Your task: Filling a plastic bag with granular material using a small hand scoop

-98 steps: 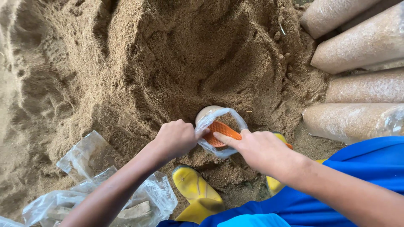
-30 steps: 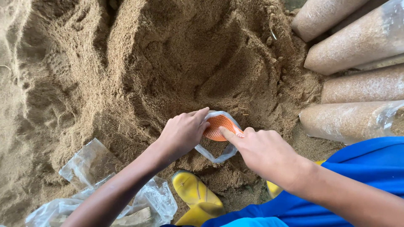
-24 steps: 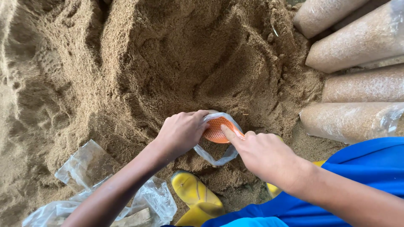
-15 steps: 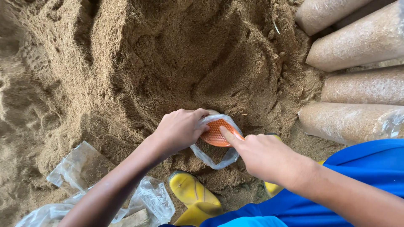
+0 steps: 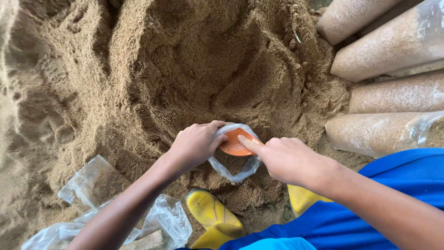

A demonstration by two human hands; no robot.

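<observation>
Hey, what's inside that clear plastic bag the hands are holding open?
An orange perforated scoop sits in the clear plastic bag mouth, sawdust beneath it. The scoop covers whatever lies deeper.

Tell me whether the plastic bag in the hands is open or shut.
Open. The left hand holds the plastic bag by its rim, and the right hand pushes an orange scoop into its mouth.

Under you, a loose tan sawdust heap (image 5: 185,69) carries crumpled clear plastic bags (image 5: 92,185) and packed sawdust-filled cylinder bags (image 5: 393,92).

Left hand (image 5: 196,144) curled; right hand (image 5: 286,159) fingers extended
</observation>
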